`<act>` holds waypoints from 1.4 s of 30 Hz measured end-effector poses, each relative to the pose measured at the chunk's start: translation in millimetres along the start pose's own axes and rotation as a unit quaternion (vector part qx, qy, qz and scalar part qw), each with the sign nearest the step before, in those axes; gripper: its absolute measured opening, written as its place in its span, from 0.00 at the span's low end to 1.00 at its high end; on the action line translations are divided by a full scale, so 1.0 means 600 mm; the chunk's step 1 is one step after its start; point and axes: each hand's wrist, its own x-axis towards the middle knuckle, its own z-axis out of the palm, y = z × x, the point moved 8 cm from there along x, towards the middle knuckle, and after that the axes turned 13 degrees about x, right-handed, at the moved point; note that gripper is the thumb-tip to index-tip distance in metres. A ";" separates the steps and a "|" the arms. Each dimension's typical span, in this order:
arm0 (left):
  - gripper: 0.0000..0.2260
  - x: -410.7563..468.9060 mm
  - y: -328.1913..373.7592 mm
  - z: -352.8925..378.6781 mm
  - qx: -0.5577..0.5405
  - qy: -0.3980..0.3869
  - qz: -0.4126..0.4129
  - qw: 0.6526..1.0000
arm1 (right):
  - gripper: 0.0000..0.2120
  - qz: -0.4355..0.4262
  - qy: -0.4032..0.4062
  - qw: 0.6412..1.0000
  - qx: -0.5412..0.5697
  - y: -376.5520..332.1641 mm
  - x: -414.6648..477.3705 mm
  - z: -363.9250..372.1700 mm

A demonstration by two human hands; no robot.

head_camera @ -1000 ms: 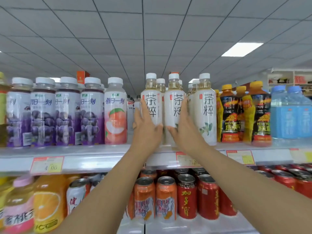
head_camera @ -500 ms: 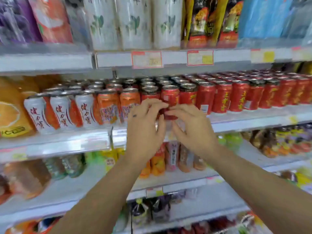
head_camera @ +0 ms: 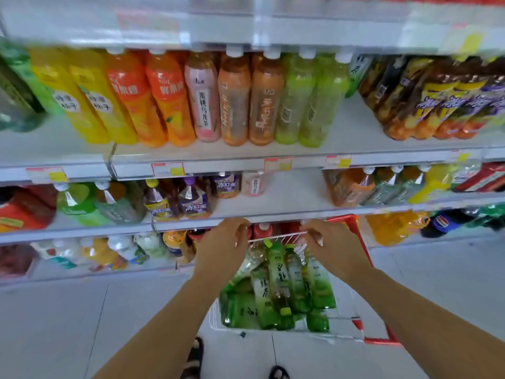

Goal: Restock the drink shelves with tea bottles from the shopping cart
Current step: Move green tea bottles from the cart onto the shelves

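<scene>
Both hands empty. Left hand [head_camera: 221, 250] hangs with fingers loosely curled, gripping nothing, above the far left corner of the shopping cart [head_camera: 381, 341]. Green tea bottles [head_camera: 278, 283] are piled in the cart basket, most of them lying down, between and below the two hands. Right hand [head_camera: 332, 248] has the same posture: fingers curled down, nothing in it. Its fingertips sit right at the cart's far wire rim [head_camera: 273, 237], possibly touching; too blurred to confirm.

Upper row behind the cart, left to right: yellow bottles [head_camera: 90, 105], orange bottles [head_camera: 153, 99], one pink bottle [head_camera: 202, 105], two brown tea bottles [head_camera: 247, 105], pale green bottles [head_camera: 308, 105], dark bottles with purple labels [head_camera: 442, 105]. Middle shelf [head_camera: 287, 195] shows white board just above the cart, between purple-label bottles on the left and orange ones on the right. Sandalled feet [head_camera: 194, 359] at the bottom edge.
</scene>
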 end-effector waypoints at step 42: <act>0.33 0.046 -0.210 0.483 0.067 -0.181 -0.122 0.974 | 0.33 0.376 -0.004 0.906 0.194 0.446 -0.009 0.330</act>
